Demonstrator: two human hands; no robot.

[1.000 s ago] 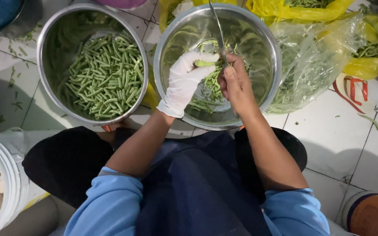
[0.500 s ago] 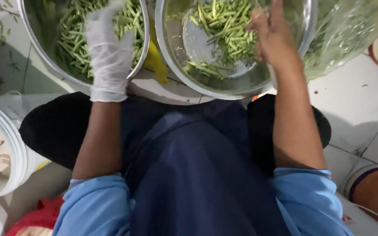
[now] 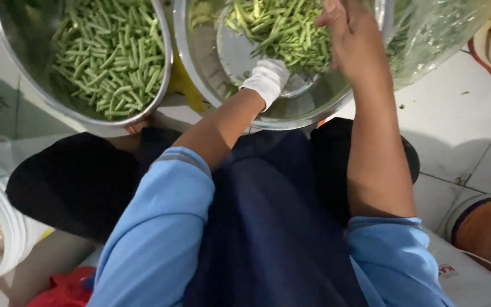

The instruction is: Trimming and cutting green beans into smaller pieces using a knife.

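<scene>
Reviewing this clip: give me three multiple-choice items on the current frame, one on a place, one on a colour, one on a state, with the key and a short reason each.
1. Where is the gloved left hand?
A. in the right steel bowl
B. in the left steel bowl
C. on the white bucket

2. What colour is the glove on it?
A. blue
B. white
C. yellow

3. How does the right hand look?
A. gloved
B. resting on the floor tiles
C. bare, over the long green beans

Key: 1 A, the glove sits inside the right bowl's rim; 2 B, the glove is plainly white; 3 C, skin shows and the hand is above that bowl's beans. The left bowl holds cut bean pieces.
</scene>
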